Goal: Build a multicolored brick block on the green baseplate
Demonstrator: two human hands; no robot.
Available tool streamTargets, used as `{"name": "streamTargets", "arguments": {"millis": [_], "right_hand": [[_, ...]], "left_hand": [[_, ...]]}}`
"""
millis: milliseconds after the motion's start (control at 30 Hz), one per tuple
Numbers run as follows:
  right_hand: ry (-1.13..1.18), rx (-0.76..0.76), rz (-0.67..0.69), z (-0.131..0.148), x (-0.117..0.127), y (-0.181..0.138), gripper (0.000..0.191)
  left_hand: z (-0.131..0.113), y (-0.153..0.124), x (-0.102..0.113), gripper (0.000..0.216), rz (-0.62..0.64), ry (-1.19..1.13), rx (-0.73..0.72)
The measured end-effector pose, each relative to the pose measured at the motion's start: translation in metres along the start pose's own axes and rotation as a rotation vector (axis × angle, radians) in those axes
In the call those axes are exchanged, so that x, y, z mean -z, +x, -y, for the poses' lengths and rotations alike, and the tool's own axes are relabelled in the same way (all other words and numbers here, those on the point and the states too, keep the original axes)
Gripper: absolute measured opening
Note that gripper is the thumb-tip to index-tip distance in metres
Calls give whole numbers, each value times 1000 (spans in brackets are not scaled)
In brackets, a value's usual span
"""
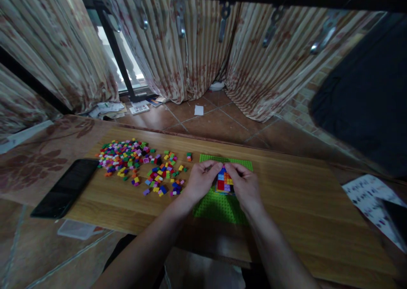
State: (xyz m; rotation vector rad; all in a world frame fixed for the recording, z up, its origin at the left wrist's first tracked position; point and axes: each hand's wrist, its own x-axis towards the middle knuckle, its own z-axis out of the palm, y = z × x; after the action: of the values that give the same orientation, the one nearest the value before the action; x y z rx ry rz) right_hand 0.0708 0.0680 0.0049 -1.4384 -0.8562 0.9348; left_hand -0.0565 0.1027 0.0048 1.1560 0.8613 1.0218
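A green studded baseplate (pixel 219 208) lies on the wooden bench. On it stands a low block of multicoloured toy bricks (pixel 222 183), with red, blue, orange, yellow and lilac pieces on top. My left hand (pixel 202 178) reaches in from the left, thumb and fingertips closed at the block's far edge. From the right, my right hand (pixel 244 183) meets it there, its fingers also closed in a pinch. The two thumbs nearly touch. Whatever small piece sits between the fingertips is too hidden to make out.
Loose toy bricks (pixel 119 155) form a large pile at the bench's left, with a smaller scatter (pixel 163 176) closer to the baseplate. A black phone (pixel 65 189) lies at the left end of the wooden bench (pixel 302 212). Striped curtains (pixel 203 51) hang beyond it.
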Motion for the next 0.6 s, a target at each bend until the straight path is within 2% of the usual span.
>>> {"name": "streamTargets", "arguments": {"millis": [233,600], "right_hand": [[-41,38,-36,-2,-2,-3,35],[28,-30,-141,-1,-1,0,35]], "left_hand": [[0,-2,-4,34,-10,-25,-2],[0,-7,3,38,-2,357,-123]]}}
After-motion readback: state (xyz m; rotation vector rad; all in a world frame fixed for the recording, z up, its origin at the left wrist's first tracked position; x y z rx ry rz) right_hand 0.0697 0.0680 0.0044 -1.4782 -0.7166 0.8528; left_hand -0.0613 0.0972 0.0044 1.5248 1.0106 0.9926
